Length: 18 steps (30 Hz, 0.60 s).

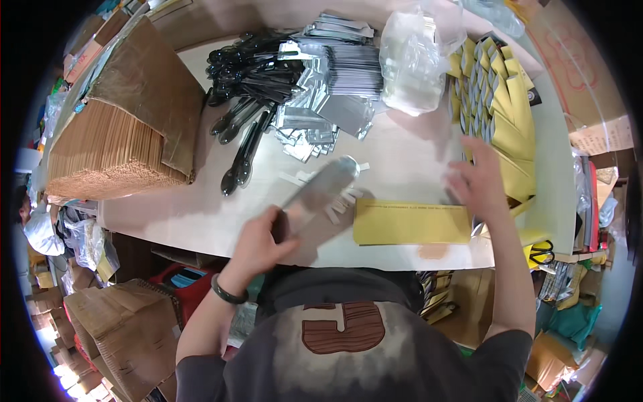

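Observation:
My left hand [258, 240] is closed around one end of a long, shiny grey piece with a rounded tip [325, 184]. Motion smears it, so I cannot tell its exact kind. Under its tip lie small white strips [335, 209] on the table. My right hand [481, 182] hovers with fingers apart and nothing in them, above the right part of the table. Just below and left of it rests a flat yellow carton [412, 222] near the front edge. Several yellow cartons with open ends [492, 107] stand packed together beyond that hand.
Black spoon-shaped plastic pieces [251, 80] are heaped at the back left, beside silver packets [351, 70]. A clear plastic bag [412, 67] sits at the back. A large cardboard box [127, 120] stands on the left. Black-handled scissors [541, 252] lie at the right edge.

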Motion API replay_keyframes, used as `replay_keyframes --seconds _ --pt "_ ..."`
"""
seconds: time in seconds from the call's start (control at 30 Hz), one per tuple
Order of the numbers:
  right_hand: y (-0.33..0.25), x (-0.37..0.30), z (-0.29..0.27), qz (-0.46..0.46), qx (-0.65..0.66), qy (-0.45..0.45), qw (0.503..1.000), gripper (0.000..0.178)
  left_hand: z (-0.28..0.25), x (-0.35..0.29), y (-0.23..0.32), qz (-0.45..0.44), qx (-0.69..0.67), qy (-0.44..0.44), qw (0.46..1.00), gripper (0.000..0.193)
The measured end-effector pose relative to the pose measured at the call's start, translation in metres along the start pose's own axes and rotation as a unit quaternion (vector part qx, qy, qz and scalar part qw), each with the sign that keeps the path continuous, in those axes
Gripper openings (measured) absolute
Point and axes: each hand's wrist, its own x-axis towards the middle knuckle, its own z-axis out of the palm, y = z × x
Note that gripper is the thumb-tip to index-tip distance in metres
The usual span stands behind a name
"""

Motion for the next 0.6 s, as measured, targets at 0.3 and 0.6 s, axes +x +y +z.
replay_keyframes --seconds 0.3,0.6 --pt "-0.126 -0.017 0.064 0.015 0.227 -0.018 0.974 0.046 0.037 0.012 0.034 0.066 -0.164 -0.295 0.939 0.049" --pt "-0.137 -0.008 0.113 0.175 0.127 -0.102 0.971 0.028 0.023 0.018 0.002 0.128 0.071 0.04 0.988 0.058"
